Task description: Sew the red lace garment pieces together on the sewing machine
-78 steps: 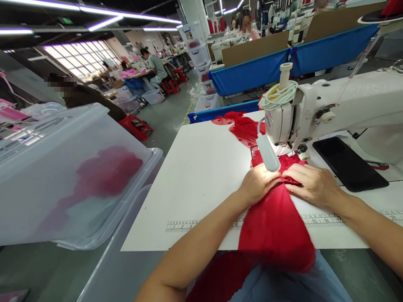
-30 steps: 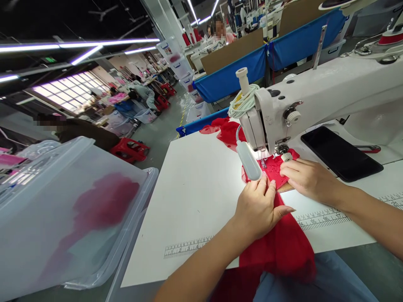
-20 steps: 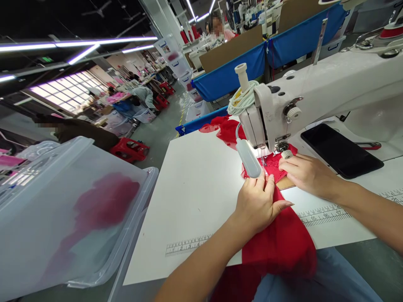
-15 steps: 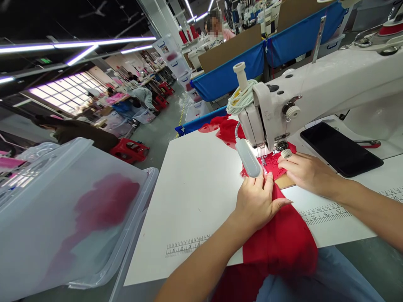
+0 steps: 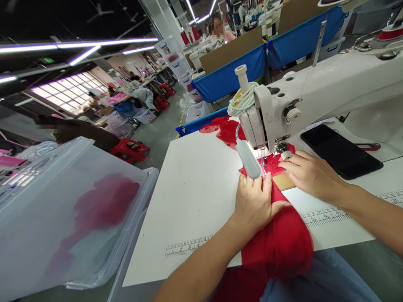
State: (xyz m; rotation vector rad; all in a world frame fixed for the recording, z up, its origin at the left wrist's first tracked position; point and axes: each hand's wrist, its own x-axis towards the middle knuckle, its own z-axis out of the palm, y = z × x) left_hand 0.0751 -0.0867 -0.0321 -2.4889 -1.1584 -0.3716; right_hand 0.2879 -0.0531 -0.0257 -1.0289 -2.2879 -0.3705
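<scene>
Lying partly beneath the presser foot of a white sewing machine: red fabric, its textured part at the foot, its smooth length falling over the near edge of the white tabletop to the lap. More red cloth at the far edge; whether one piece, cannot tell.

Left hand: palm down just before the foot, fingers extended and close together, thumb well out to the side; laid on the fabric, gripping nothing visible.

Right hand: fingers bent, tips at the right edge of the textured part; pinch or mere touch, cannot tell.

Fittings: grey lamp beside the foot; tan plate bare between the hands; black phone beyond the right hand.

Handling notes, by judgement: light, even pressure from the left; layers smooth and edges aligned by the right; fingertips clear of the needle; hanging length slack, lest its weight drag the seam askew; fabric guided, never pulled.
</scene>
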